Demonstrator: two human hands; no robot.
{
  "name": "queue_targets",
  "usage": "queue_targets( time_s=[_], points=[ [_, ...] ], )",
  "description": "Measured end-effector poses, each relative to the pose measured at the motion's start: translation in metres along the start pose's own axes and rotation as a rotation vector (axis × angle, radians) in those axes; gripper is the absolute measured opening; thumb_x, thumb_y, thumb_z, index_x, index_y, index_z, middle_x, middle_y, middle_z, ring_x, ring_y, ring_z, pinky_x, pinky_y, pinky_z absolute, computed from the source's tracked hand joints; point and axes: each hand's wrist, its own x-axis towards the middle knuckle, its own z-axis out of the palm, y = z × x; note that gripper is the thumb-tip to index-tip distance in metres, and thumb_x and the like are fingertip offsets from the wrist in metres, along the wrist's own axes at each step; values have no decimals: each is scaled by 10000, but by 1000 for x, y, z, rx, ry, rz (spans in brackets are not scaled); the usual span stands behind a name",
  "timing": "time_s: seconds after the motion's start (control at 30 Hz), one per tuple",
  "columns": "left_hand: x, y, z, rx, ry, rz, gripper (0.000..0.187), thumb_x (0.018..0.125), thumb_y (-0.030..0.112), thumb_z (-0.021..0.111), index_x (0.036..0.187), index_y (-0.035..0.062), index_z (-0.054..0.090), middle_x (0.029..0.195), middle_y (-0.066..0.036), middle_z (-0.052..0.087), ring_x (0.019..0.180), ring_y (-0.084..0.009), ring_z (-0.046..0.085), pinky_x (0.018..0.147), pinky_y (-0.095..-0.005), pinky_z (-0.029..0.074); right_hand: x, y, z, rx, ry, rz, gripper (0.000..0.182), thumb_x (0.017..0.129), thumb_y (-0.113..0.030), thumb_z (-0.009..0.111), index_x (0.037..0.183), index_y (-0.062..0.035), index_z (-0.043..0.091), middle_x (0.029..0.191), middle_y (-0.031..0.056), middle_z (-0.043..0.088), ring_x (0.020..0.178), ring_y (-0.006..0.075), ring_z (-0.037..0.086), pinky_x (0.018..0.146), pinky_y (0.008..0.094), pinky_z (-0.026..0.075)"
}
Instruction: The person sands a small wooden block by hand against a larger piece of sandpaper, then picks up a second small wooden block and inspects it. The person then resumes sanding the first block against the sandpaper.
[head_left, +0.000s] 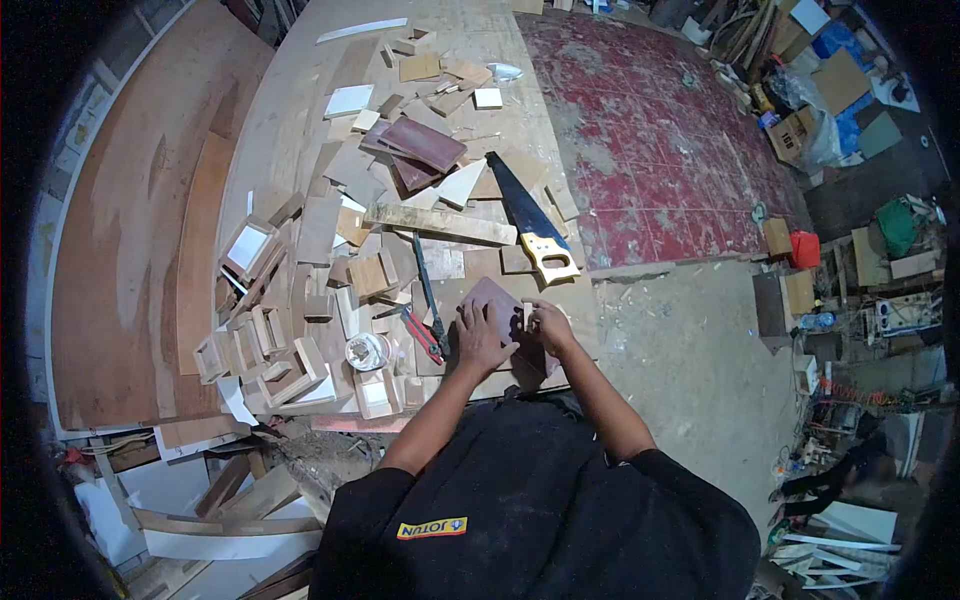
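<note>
My left hand lies with its fingers spread flat on a dark reddish-brown sheet, which looks like sandpaper, at the near edge of the workbench. Beside it, my right hand is closed, pinching a small pale wood piece over the sheet's right side. The lower part of that piece is hard to make out. Left of my left hand lies a hacksaw with a red and black handle. A handsaw with a yellow handle rests beyond my right hand.
Wood offcuts and small wooden frames crowd the bench's left side, near a round white tub. A long wood strip lies across the middle, with brown boards behind. Red floor tiles and stacked clutter lie to the right.
</note>
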Motion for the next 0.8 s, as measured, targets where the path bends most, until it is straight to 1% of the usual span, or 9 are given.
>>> queue_targets(
  time_s=[0.03,0.07,0.23,0.3,0.37,0.47,0.57,0.7,0.8],
  points=[
    [2,2,-3,25,10,25,1096,685,549,727,1474,-32,236,1483,-332,245,1429,-484,104,1103,-671,99,-2,-3,2,-45,-13,-32,429,816,35,567,1244,9,585,797,66,634,659,111,567,589,260,465],
    [5,1,-3,22,9,23,1096,685,549,727,1474,-32,236,1483,-332,245,1429,-484,104,1103,-671,99,-5,-4,5,-90,-26,-62,429,815,33,579,1244,16,583,797,67,638,663,108,578,586,257,466],
    [10,-8,7,84,-166,21,1227,668,628,703,1534,21,80,1572,-294,-66,1457,-449,-102,1075,-724,-14,1,4,4,-293,71,-166,342,803,-6,652,1145,9,648,776,57,672,703,125,638,625,265,501],
    [10,-10,8,79,-188,17,1235,670,634,701,1537,31,62,1571,-289,-95,1456,-444,-125,1070,-727,-24,0,6,2,-354,62,-151,294,801,-26,677,1094,2,676,782,58,691,722,130,656,646,274,517],
    [15,-9,11,74,-208,15,1243,671,640,700,1541,41,45,1571,-285,-124,1454,-439,-147,1066,-730,-34,-2,7,1,-674,109,-330,231,784,-82,723,999,-1,701,828,105,723,750,170,687,690,312,537],
    [19,-4,10,122,-271,-41,1247,686,651,685,1542,48,9,1568,-280,-150,1450,-442,-163,1060,-734,-45,-6,6,6,-918,173,-327,274,751,-143,767,980,-9,700,895,148,726,787,231,709,721,346,542],
    [17,-3,7,155,-307,-55,1255,696,665,669,1541,53,-28,1566,-276,-168,1446,-447,-170,1056,-738,-48,-4,8,9,-985,200,-346,261,731,-118,768,935,21,685,823,143,711,754,211,698,716,324,539],
    [20,-1,6,137,-315,-73,1266,691,659,672,1540,63,-54,1565,-274,-176,1443,-449,-178,1053,-743,-51,2,12,13,-988,282,-295,255,726,-111,776,938,3,691,837,150,714,769,221,702,713,329,541],
    [21,-1,6,116,-330,-91,1263,687,621,677,1537,49,-62,1556,-277,-205,1434,-449,-210,1053,-741,-57,-1,12,16,-1017,239,-313,231,755,-159,762,900,-2,673,841,169,696,787,268,690,713,371,537]
  ],
)
